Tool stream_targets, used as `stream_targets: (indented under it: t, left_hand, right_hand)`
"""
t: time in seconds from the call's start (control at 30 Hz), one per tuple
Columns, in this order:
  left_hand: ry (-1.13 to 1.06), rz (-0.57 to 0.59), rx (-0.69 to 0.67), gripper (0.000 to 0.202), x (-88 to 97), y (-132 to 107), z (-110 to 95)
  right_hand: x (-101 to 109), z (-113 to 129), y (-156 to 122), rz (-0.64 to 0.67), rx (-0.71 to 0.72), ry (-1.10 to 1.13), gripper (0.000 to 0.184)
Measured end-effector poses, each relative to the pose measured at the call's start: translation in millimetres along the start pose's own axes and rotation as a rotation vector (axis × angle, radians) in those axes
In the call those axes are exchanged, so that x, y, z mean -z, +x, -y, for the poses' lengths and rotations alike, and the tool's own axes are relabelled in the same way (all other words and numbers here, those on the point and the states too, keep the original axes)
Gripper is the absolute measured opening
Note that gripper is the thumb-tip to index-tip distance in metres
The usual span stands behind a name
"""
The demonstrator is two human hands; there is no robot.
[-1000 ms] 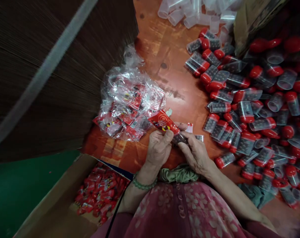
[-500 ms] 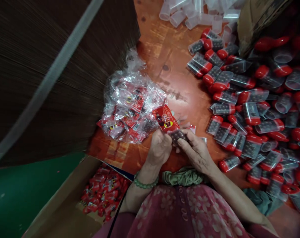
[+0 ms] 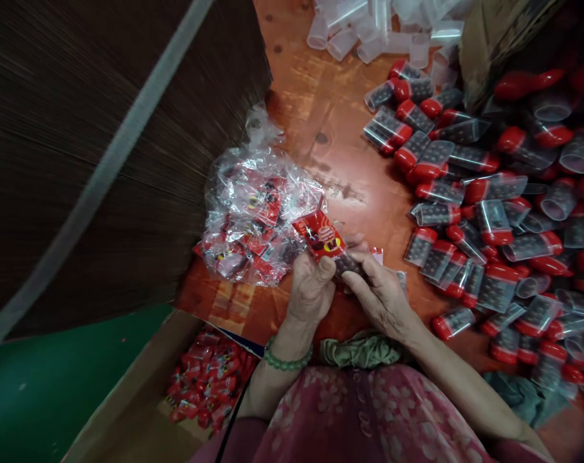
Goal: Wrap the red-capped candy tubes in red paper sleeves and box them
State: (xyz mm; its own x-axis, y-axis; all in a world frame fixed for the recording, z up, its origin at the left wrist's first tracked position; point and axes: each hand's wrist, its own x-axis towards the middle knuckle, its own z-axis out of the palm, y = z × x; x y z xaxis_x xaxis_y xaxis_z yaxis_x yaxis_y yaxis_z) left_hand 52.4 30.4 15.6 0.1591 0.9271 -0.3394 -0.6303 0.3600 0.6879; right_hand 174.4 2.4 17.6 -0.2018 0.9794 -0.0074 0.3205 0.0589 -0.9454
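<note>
Between my two hands is a small packet (image 3: 323,236) with a red printed upper part and a dark, dotted lower end. My left hand (image 3: 311,292) is closed on its left side, the thumb lying over the lower edge. On the dotted end, my right hand (image 3: 381,289) pinches with thumb and fingers; some of its fingers are hidden behind the packet. Just beyond my left hand lies a clear plastic bag (image 3: 263,212) of red printed packets. A pale red-edged piece (image 3: 377,254) shows partly behind my right hand.
Many clear tubes with red caps (image 3: 437,161) are heaped on the right of the orange table (image 3: 316,109). Empty translucent tubes (image 3: 369,32) lie at the back. A strapped brown stack (image 3: 103,161) walls the left. Below it, a carton (image 3: 128,399) holds red packets; green cloth (image 3: 359,350) lies in front.
The packet has shifted slightly lower and tilted a little in my hands. My left thumb now rests on its lower edge. The whole view has shifted slightly.
</note>
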Motion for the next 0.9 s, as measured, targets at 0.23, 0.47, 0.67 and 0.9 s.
stream_targets:
  t: [0.23,0.47,0.67,0.9]
  left_hand:
    - [0.063,-0.084,0.047,0.046,-1.9,-4.4,4.7]
    - [0.197,-0.026,-0.025,0.055,5.6,-6.7,-1.6]
    - [0.143,-0.143,-0.063,0.040,7.2,3.7,-7.5]
    - [0.108,-0.014,0.105,0.041,9.1,4.7,-10.2]
  right_hand:
    - [-6.9,-4.6,-3.9,-0.007,-0.105,0.218,0.016]
    - [-5.1,-3.4,-1.8,-0.012,-0.134,0.302,0.023]
    - [-0.8,-1.8,-1.8,-0.106,0.060,-0.033,0.018]
    - [-1.0,0.7,2.5,0.007,-0.244,0.394,0.028]
